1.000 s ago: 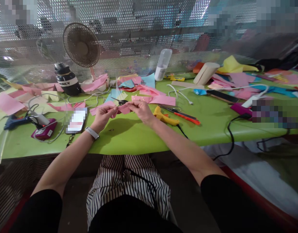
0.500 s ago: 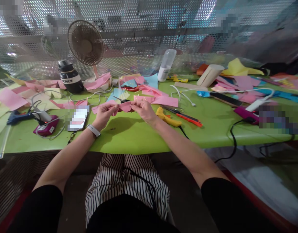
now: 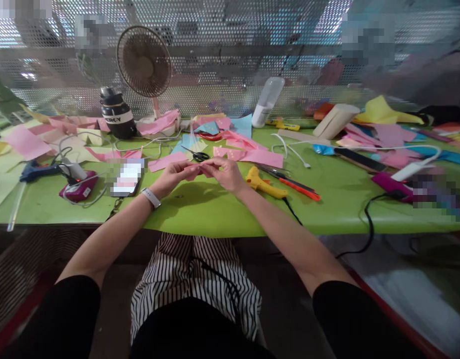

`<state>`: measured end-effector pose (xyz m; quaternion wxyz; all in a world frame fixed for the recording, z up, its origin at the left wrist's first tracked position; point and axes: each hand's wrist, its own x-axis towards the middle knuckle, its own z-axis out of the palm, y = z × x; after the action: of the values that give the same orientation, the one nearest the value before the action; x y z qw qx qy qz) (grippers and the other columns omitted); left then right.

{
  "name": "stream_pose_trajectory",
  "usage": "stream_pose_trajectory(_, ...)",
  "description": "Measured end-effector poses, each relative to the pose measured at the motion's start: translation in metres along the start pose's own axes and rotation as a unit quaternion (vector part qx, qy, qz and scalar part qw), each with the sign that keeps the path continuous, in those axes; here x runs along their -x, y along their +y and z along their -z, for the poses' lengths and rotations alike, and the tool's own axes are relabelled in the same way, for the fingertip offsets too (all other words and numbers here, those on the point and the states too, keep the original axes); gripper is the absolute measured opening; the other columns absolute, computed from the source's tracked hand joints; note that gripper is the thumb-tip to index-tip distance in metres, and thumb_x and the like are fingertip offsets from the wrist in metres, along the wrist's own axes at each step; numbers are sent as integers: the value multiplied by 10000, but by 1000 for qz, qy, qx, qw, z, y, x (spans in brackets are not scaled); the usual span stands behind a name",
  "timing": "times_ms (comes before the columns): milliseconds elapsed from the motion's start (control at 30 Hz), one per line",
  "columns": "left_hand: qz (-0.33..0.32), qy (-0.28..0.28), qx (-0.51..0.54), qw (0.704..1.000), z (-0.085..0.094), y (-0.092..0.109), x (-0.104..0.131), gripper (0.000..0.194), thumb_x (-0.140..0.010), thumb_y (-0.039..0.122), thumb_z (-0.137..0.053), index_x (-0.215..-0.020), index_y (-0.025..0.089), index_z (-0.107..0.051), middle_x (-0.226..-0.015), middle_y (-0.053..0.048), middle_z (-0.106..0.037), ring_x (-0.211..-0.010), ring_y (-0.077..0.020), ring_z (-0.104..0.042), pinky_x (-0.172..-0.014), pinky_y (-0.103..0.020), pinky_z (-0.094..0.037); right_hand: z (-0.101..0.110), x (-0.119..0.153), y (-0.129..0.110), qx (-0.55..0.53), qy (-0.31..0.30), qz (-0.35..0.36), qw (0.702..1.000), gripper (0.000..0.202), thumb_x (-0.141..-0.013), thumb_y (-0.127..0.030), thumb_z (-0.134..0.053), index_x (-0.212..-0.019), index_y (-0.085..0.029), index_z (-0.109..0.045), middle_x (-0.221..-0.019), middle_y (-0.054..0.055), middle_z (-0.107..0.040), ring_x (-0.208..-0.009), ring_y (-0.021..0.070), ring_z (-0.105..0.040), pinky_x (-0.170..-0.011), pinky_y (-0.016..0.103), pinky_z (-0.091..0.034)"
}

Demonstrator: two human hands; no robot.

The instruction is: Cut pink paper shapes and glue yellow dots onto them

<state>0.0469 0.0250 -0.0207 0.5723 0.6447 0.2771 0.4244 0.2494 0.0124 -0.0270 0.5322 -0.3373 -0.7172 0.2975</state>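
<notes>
one small pink paper point(image 3: 192, 173), pinched by fingertips of the left hand point(image 3: 173, 177) and the right hand point(image 3: 226, 175), over one green table point(image 3: 215, 214). one pair of black scissors point(image 3: 200, 156) lies just beyond; one yellow glue gun point(image 3: 265, 185) at right, one blue glue gun point(image 3: 38, 171) at left.

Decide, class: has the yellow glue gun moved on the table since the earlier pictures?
No. The yellow glue gun lies in the same place beside the orange tool; both have shifted together in the view.
</notes>
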Motion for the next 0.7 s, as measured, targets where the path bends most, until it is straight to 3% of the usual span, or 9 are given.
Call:
stream_pose_trajectory(133,-15,18,8,1000,-1,1,0,322,-800,426,-809,-1030,201,-798,-1063,-81,-785,-979,-162,-709,-952,-317,-529,2,0,0,3,51,-3,999,399,-849,-594,-690,-878,-205,-776,-748,35,-707,-660,166,-654,-679,337,-589)
stream_pose_trajectory(233,-46,63,-38,996,-1,3,0,323,-787,468,-808,-946,186,-806,-986,-79,-796,-922,-164,-714,-919,-321,-543,2,0,-2,-5,70,-14,997,415,-825,-606,-711,-909,-204,-768,-797,47,-729,-712,183,-684,-693,348,-607)
stream_pose_trajectory(333,-54,56,-67,995,-3,4,1,361,-775,507,-803,-924,178,-803,-987,-85,-799,-913,-174,-719,-916,-337,-552,2,0,-3,4,61,-3,998,416,-799,-600,-745,-950,-213,-772,-884,65,-734,-797,197,-694,-720,350,-615)
stream_pose_trajectory(467,-49,48,-61,996,-5,4,1,377,-768,509,-808,-931,170,-797,-986,-93,-801,-913,-180,-732,-920,-350,-564,1,0,-3,26,52,21,998,422,-832,-629,-697,-818,-213,-761,-764,45,-665,-655,160,-626,-596,315,-572)
stream_pose_trajectory(700,-87,118,-69,987,-4,4,-1,360,-701,482,-865,-884,175,-815,-894,-87,-800,-805,-170,-728,-791,-308,-585,3,-1,-4,24,44,6,999,460,-828,-660,-682,-759,-206,-703,-677,10,-619,-545,121,-557,-518,282,-510)
